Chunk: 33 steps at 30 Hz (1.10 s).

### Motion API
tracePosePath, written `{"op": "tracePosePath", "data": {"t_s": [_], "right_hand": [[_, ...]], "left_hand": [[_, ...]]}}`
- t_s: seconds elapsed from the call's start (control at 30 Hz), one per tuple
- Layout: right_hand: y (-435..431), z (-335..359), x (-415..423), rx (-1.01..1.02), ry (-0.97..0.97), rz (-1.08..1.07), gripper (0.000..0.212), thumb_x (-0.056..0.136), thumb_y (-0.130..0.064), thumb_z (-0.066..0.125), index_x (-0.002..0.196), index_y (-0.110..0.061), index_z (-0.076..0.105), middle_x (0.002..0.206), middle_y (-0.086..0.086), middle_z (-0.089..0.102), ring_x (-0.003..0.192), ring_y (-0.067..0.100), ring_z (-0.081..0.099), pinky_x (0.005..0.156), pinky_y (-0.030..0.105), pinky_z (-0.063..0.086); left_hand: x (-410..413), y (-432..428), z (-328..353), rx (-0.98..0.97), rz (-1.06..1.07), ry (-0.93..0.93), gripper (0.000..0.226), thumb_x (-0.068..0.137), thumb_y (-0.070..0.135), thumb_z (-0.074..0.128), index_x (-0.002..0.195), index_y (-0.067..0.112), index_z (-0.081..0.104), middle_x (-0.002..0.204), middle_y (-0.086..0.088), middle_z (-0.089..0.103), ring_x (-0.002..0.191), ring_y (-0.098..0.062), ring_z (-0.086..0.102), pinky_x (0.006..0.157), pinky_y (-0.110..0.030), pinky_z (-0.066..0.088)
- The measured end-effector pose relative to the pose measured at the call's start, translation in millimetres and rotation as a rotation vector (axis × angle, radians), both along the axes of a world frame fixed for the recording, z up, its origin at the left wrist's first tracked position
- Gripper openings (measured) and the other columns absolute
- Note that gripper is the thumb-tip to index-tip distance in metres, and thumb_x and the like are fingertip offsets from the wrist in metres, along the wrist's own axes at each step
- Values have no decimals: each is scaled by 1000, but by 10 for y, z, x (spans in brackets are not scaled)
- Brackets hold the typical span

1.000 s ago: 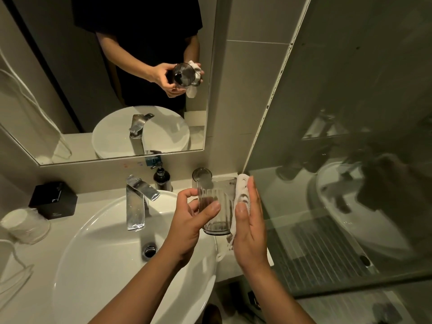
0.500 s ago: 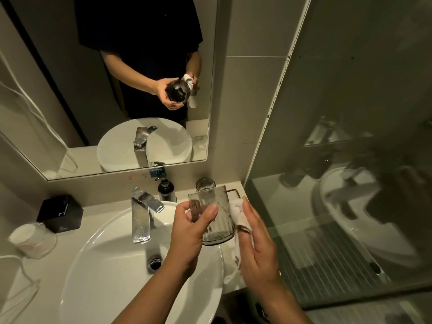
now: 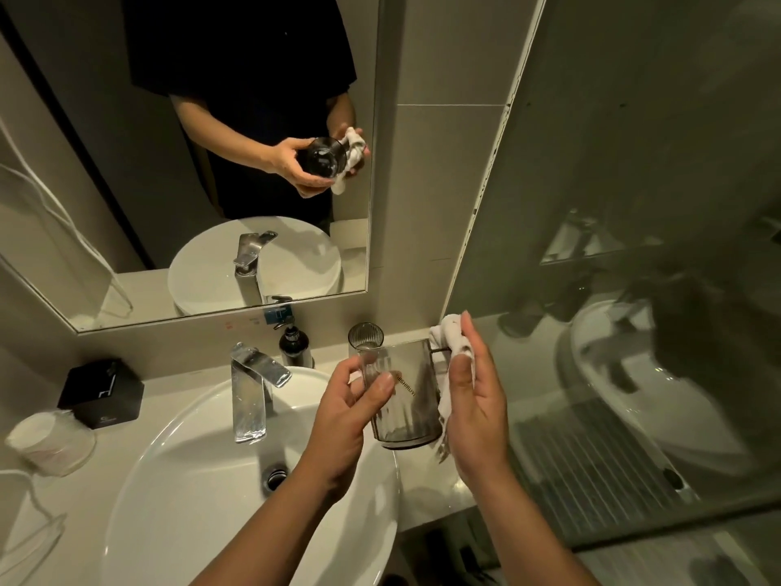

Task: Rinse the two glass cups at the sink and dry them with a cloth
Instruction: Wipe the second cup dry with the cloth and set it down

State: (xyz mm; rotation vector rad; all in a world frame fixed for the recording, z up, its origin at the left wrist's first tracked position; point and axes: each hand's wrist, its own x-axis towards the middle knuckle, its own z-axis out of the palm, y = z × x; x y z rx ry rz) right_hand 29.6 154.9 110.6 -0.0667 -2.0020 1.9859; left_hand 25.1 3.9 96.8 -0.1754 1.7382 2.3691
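**Cup drying beside the basin**

Head view. Gripped the glass cup (image 3: 405, 399) upright in the left hand (image 3: 350, 412), with thumb and curled fingers spread round its ribbed wall, likely to steady it and keep it free to turn. Pressed the cloth (image 3: 454, 342) against the cup's handle side with the right hand (image 3: 473, 408), fingers (image 3: 465, 327) together and nearly straight behind the bunched fabric. Could not see the thumb among the folds; probably pinched the cloth there, judging by the reflection in the mirror (image 3: 126, 205). Held the cup raised just past the right edge of the sink (image 3: 169, 458), clear of the faucet (image 3: 253, 387), presumably to keep any drips near the basin while wiping. Left the second cup (image 3: 366, 335) standing on the counter behind, just beside the soap bottle (image 3: 294, 346) and apart from both hands, seemingly parked out of the way. Could not tell whether wet or dry.
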Motion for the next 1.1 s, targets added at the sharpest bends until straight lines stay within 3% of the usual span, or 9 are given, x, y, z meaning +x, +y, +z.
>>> {"op": "tracePosePath", "data": {"t_s": [0.1, 0.17, 0.27, 0.4, 0.53, 0.73, 0.83, 0.97, 1.1], "right_hand": [[-29, -30, -8, 80, 39, -41, 54, 93, -73, 47, 142, -53, 49, 153, -16, 50, 144, 12, 46, 114, 51, 45], [-78, -18, 17, 126, 69, -51, 52, 93, -73, 45, 141, -53, 49, 154, -15, 49, 144, 6, 44, 116, 34, 43], [-160, 1, 67, 171, 88, -33, 52, 94, -72, 43, 141, -50, 52, 153, -19, 49, 142, -1, 44, 108, 12, 40], [-197, -71, 102, 52, 24, -4, 46, 98, -60, 44, 142, -48, 52, 149, -18, 55, 141, 7, 49, 115, 38, 44], [-234, -103, 152, -58, -30, 14, 43, 101, -53, 40, 140, -42, 55, 143, -12, 61, 134, 8, 56, 112, 37, 48], [-207, -208, 172, -43, -80, 34, 61, 92, -79, 39, 141, -46, 54, 150, -7, 55, 143, 19, 48, 117, 55, 39], [-187, -178, 156, 10, -50, 27, 67, 92, -79, 35, 144, -40, 52, 151, -16, 53, 144, 10, 45, 120, 50, 38], [-210, -150, 128, 193, 45, -17, 63, 97, -75, 26, 145, -40, 47, 157, -29, 38, 148, -2, 34, 121, 26, 33], [-203, -212, 100, 435, 143, -4, 52, 106, -60, 24, 152, -43, 41, 165, -22, 25, 151, 15, 32, 116, 51, 41]], "left_hand": [[3, 8, 10, -41, -41, 12, 57, 81, 38, 75, 133, 20, 56, 117, -8, 77, 97, -6, 71, 88, -27, 53], [-18, 30, 20, -90, -61, 22, 65, 75, 42, 87, 129, 25, 56, 121, -6, 74, 93, 0, 71, 76, -16, 54], [-46, 36, 7, -186, -19, 18, 80, 52, 57, 90, 121, 34, 57, 121, 1, 70, 99, -4, 72, 78, -22, 55], [-40, 43, -52, -149, 64, 4, 84, 47, 55, 90, 121, 30, 60, 118, -1, 71, 95, -6, 73, 82, -27, 55], [-26, 81, -63, -51, 103, -13, 76, 57, 40, 97, 122, 24, 62, 120, -8, 72, 95, -10, 73, 81, -30, 55], [-44, 52, -14, -8, 84, -7, 76, 69, 24, 89, 134, 21, 50, 121, -10, 73, 104, -18, 73, 92, -36, 58], [-55, 47, 2, -11, 33, -12, 69, 73, 35, 89, 132, 25, 54, 116, -1, 74, 105, -15, 70, 97, -43, 56], [-65, 97, 90, -39, -50, -6, 84, 71, 57, 86, 139, 23, 52, 113, 14, 75, 96, 5, 68, 80, -17, 52], [-41, 110, 91, -90, -8, 6, 122, 36, 73, 93, 140, 36, 41, 120, 7, 74, 107, -3, 71, 79, -16, 54]]}}
